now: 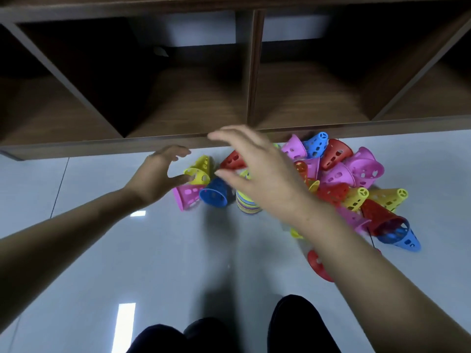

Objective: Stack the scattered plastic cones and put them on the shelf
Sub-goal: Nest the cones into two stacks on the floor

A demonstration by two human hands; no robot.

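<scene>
Several perforated plastic cones in pink, blue, red and yellow lie scattered on the glossy floor below the shelf, most in a pile (351,174) at the right. A striped stack of nested cones (246,203) stands on the floor, partly hidden by my right hand. My right hand (257,169) hovers over it with fingers spread and holds nothing. My left hand (159,174) is open in a C shape next to a yellow cone (197,174), a pink cone (187,197) and a blue cone (215,194). A red cone (233,160) lies behind.
A dark wooden shelf (178,143) with open, empty compartments runs across the top; its front edge is just beyond my hands. A vertical divider (254,72) splits the middle. My dark-clad knees (293,324) show at the bottom. A red cone (318,266) lies under my right forearm.
</scene>
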